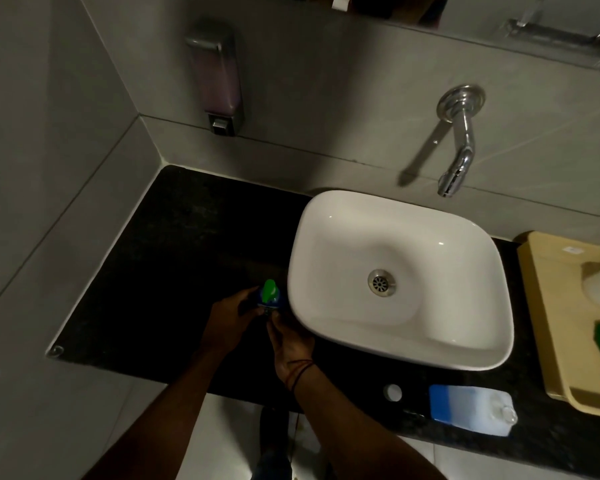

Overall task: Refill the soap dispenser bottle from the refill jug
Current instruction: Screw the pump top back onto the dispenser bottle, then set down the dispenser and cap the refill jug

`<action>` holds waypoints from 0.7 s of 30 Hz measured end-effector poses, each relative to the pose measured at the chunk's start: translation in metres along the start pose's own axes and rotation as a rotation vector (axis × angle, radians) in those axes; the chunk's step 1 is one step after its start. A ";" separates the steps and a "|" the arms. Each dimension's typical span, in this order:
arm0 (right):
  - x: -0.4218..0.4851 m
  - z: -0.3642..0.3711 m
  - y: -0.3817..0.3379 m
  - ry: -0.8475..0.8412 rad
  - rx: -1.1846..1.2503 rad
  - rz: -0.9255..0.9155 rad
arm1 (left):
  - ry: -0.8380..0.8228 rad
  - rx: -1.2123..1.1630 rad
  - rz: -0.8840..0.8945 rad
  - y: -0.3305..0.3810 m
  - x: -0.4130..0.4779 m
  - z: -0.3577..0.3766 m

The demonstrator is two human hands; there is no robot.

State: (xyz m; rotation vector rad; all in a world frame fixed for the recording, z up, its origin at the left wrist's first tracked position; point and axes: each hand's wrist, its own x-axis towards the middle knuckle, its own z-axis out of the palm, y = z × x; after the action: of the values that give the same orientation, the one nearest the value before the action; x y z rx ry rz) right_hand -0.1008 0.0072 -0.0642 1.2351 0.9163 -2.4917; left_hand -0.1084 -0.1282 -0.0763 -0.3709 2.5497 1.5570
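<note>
Both hands, left hand (pixel 230 315) and right hand (pixel 289 342), curl their fingers around the soap dispenser bottle (pixel 269 299) (green pump on).

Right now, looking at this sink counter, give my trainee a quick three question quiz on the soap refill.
1. True or false: the refill jug is being poured.
2. Which hands touch the soap dispenser bottle? A) left hand only B) right hand only C) both
3. Fill in: the small white cap lies on the black ____.

Key: 1 false, the jug sits on the counter right of the hands. 2 C, left hand and right hand. 3 counter.
</note>
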 end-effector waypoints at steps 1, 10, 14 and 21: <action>0.002 0.000 0.000 0.001 -0.001 -0.005 | 0.001 0.001 0.003 0.000 0.001 0.000; 0.004 -0.002 0.000 0.009 -0.108 -0.025 | -0.007 -0.012 0.011 -0.001 -0.002 0.001; -0.001 -0.008 0.000 -0.042 -0.093 0.044 | 0.037 -0.065 -0.094 -0.002 -0.012 0.005; -0.023 -0.052 -0.007 -0.128 -0.340 0.088 | 0.100 -0.143 -0.213 0.000 -0.075 0.036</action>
State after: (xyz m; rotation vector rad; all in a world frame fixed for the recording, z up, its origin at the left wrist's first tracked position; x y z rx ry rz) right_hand -0.0561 0.0428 -0.0671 0.9730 1.1637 -2.2004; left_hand -0.0372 -0.0857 -0.0757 -0.7275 2.3805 1.6812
